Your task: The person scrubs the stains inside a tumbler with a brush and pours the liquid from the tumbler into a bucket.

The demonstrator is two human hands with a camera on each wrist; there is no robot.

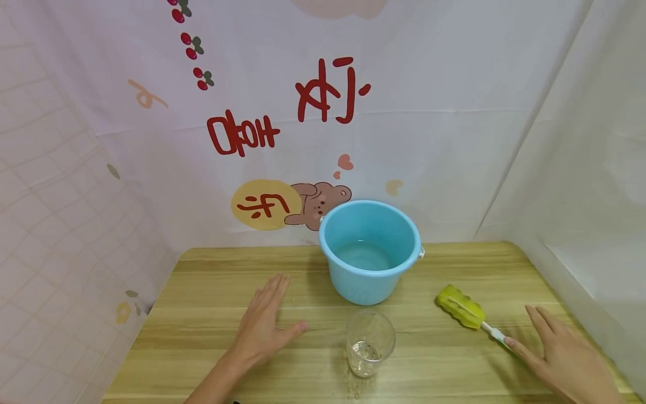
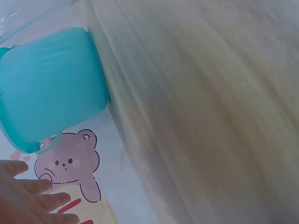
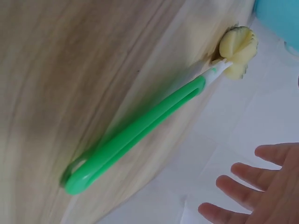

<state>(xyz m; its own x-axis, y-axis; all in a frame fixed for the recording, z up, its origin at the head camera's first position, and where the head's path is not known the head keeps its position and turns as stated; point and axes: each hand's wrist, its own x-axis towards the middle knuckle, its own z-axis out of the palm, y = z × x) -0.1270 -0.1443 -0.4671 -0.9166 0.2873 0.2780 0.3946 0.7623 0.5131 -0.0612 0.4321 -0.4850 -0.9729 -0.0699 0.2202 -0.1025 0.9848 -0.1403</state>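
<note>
My left hand (image 1: 262, 328) hovers over the left half of the table with fingers straight and thumb spread, holding nothing; its fingers (image 2: 46, 200) also show in the left wrist view. To its right stands a clear cup (image 1: 370, 342), upright, apparently with a little clear liquid at the bottom. A sponge cup brush (image 1: 460, 306) with a yellow-green head lies at the right. Its green handle (image 3: 135, 135) rests on the table in the right wrist view. My right hand (image 1: 567, 356) is spread beside that handle, fingers extended, with a gap between them in the right wrist view.
Behind the cup, a light blue bucket (image 1: 363, 286) stands near the table's back edge with water in it. Small wet drops lie in front of the cup. White printed cloth (image 1: 429, 140) hangs behind the wooden table (image 1: 217, 297) and along both sides.
</note>
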